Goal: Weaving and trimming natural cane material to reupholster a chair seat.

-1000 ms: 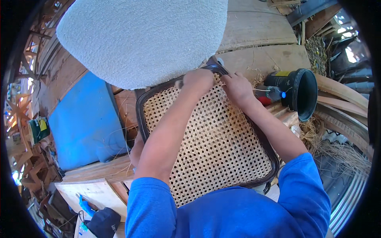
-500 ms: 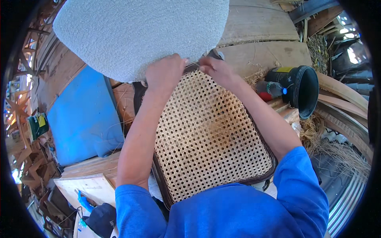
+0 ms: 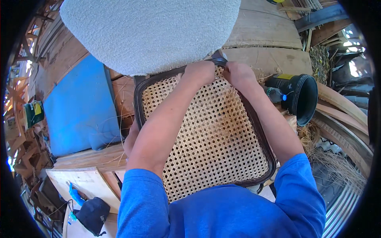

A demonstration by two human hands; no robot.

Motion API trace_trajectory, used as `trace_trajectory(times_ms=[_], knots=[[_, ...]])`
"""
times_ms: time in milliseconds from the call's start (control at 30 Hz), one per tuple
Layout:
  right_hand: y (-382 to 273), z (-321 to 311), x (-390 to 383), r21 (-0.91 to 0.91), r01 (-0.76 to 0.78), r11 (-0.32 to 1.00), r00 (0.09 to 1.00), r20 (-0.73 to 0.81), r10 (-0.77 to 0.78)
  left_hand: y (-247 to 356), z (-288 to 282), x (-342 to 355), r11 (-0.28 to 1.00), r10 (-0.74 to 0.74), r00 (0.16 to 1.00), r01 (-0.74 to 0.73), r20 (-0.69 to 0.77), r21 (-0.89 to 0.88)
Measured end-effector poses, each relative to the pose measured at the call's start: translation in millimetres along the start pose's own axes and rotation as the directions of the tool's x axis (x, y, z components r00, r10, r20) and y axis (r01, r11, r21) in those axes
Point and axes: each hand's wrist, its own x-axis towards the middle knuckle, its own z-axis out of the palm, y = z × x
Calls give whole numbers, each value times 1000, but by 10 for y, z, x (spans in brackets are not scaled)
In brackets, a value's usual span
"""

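The woven cane panel (image 3: 216, 131) takes up the middle of the view, lying below and between the forearms, from the knuckles at its far end to the blue shirt (image 3: 238, 210); a brown stain darkens its right half. Beyond it rises a pale, rough-textured pad (image 3: 151, 37), and to the left leans a blue board (image 3: 81, 109). A dark frame (image 3: 272, 163) borders the cane. At the right, a black bucket (image 3: 306, 99) lies on its side. The left hand (image 3: 199, 73) bends over the panel's far edge, and just beside it the right hand (image 3: 240, 74) sits at the far right corner; both are narrowly curled, though I cannot tell what the hidden fingertips pinch. A clear bottle (image 3: 275, 94) with a blue cap lies against the bucket.
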Motion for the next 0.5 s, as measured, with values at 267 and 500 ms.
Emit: trace_trajectory(times_ms=[267,500], knots=[[75,-34,87,25,-74,997,994,81,72,45,95,150,994,19,998,-13,56,-105],[44,-42,42,0,-25,1000,999,27,25,43,189,119,994,46,998,-50,-52,-94]])
